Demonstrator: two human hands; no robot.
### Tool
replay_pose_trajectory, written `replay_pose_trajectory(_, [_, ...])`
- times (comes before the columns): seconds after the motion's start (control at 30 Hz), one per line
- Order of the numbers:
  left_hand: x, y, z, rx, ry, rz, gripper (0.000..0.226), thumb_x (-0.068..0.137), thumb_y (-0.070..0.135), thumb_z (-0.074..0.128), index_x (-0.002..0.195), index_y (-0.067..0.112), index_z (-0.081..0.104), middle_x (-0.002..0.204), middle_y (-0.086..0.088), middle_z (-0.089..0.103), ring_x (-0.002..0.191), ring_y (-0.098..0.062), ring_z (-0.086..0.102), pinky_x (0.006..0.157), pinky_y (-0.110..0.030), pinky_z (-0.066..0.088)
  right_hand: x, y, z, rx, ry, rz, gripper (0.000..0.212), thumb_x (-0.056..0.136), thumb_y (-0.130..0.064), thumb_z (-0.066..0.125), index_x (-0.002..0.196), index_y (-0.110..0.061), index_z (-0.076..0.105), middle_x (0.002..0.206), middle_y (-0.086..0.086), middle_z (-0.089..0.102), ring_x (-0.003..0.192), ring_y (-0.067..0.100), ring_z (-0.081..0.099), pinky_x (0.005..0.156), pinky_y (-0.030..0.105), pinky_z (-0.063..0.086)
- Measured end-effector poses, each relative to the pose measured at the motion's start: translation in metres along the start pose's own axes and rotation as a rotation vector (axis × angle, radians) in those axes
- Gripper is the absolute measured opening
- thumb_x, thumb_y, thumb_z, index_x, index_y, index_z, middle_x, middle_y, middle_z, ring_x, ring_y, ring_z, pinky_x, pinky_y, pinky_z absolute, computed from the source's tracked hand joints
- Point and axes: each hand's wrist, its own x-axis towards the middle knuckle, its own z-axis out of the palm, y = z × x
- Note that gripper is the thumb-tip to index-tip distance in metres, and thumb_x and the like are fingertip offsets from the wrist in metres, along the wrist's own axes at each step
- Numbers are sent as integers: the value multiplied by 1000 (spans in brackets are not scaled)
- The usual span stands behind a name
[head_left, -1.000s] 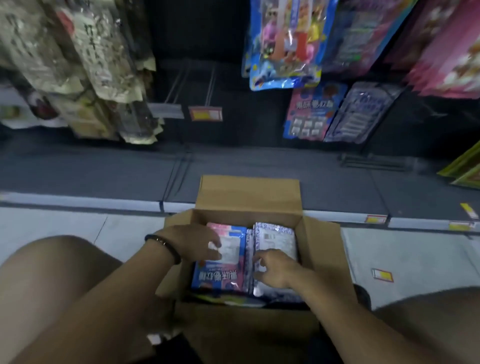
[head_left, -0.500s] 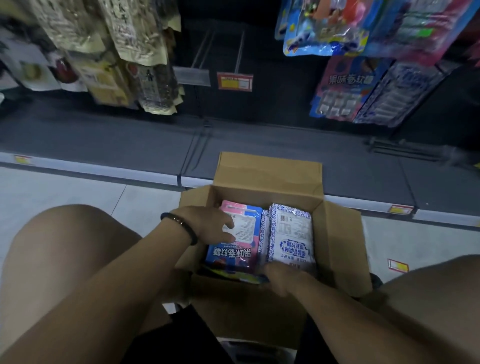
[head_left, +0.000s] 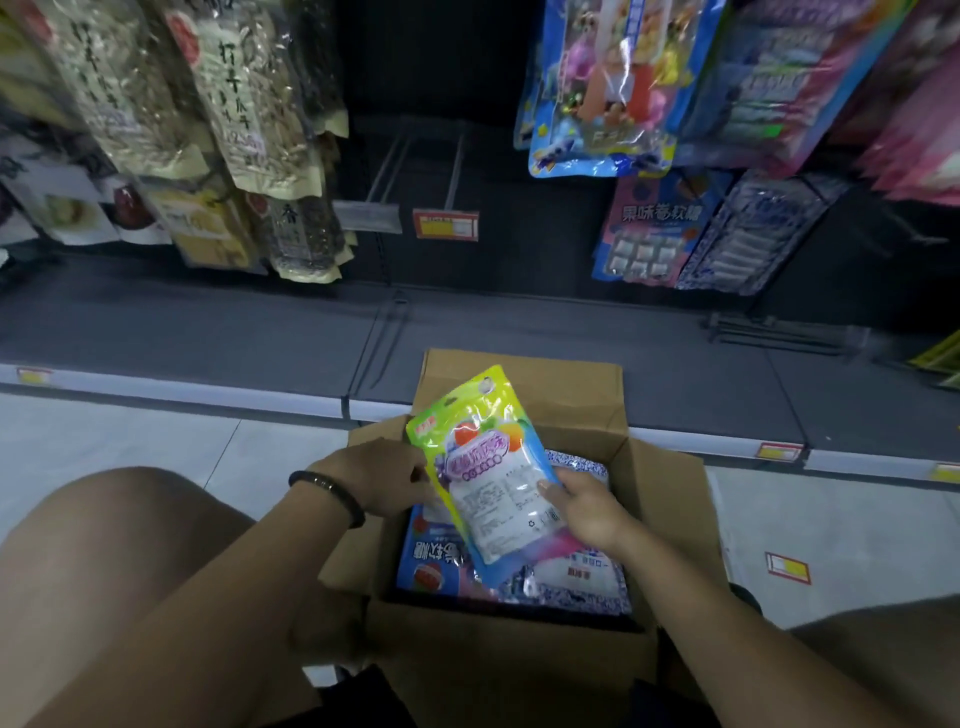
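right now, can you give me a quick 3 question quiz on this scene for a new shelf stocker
1. What do the left hand and the right hand hold above the open cardboard box?
2. True or false: the dark bracelet sits on the right wrist.
3. The hook above the red price tag carries: A) seed bags B) nothing C) toy packs

Key: 1. the green-yellow pouch; 2. false, it is on the left wrist; 3. B
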Motion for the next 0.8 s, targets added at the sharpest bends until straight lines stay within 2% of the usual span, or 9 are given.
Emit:
replay_pose_trajectory(0.1, [7, -4, 5, -45, 108, -8, 49, 83, 70, 50, 105, 29, 64, 111, 4, 69, 100, -19, 66, 90, -43, 57, -6, -7, -11, 184, 77, -2, 33, 105, -41, 59, 107, -13, 76, 112, 19, 77, 106, 36, 73, 100, 51, 54])
replay_pose_trajectory(0.2, [44, -18, 26, -148, 236, 11, 52, 78, 76, 46, 105, 34, 60, 106, 11, 67, 95, -16, 68, 84, -41, 60, -14, -21, -18, 279, 90, 1, 41, 102, -54, 57, 112, -18, 76, 113, 13, 78, 109, 35, 73, 101, 57, 55])
replay_pose_trajectory(0.27, [19, 14, 9, -256, 308, 41, 49, 84, 72, 55, 118, 36, 58, 99, 15, 69, 88, -7, 70, 78, -31, 60, -20, -34, -21, 305, 105, -21, 31, 108, -44, 55, 113, -23, 77, 107, 4, 81, 102, 26, 77, 99, 53, 58])
replay_pose_trajectory(0.37, [-11, 60, -8, -675, 287, 144, 24, 102, 38, 67, 121, 37, 52, 93, 22, 67, 75, 15, 66, 67, -4, 47, -32, -66, -18, 298, 129, -157, 27, 107, -40, 59, 110, -24, 79, 102, 8, 80, 92, 20, 75, 85, 33, 58])
replay_pose_trajectory(0.43, [-20, 77, -13, -961, 237, 189, 17, 103, 36, 65, 115, 39, 54, 103, 12, 74, 84, 9, 70, 70, -13, 55, -48, -90, -11, 250, 62, -289, 21, 104, -35, 65, 122, -32, 76, 110, -10, 79, 90, 5, 72, 77, 18, 53])
replay_pose_trajectory(0.5, [-20, 80, -18, -1114, 353, 223, 9, 105, 33, 64, 113, 34, 61, 114, -6, 78, 90, 0, 74, 77, -20, 61, -59, -102, -3, 94, 19, -415, 43, 97, -37, 75, 137, -44, 61, 126, -20, 66, 99, -9, 64, 84, 12, 50])
replay_pose_trajectory(0.57, [-17, 74, -23, -1175, 483, 216, 17, 107, 22, 61, 121, 24, 70, 117, -3, 79, 100, -5, 76, 97, -32, 61, -62, -105, -1, -29, 10, -470, 64, 95, -40, 77, 151, -43, 48, 130, -16, 51, 113, -14, 54, 97, 8, 43])
replay_pose_trajectory(0.73, [-13, 60, -28, -1245, 400, 186, 24, 106, 26, 63, 126, 16, 73, 119, -3, 80, 111, -24, 77, 104, -55, 57, -63, -114, -34, -108, 289, -458, 63, 100, -41, 69, 154, -56, 40, 130, -24, 36, 127, -16, 38, 106, 9, 32])
replay_pose_trajectory(0.8, [-14, 58, -28, -1249, 356, 234, 26, 105, 27, 65, 128, 16, 70, 122, -5, 78, 114, -28, 75, 101, -54, 58, -59, -113, -53, -78, 333, -443, 71, 99, -39, 71, 154, -64, 32, 131, -24, 33, 129, -10, 40, 112, 19, 41])
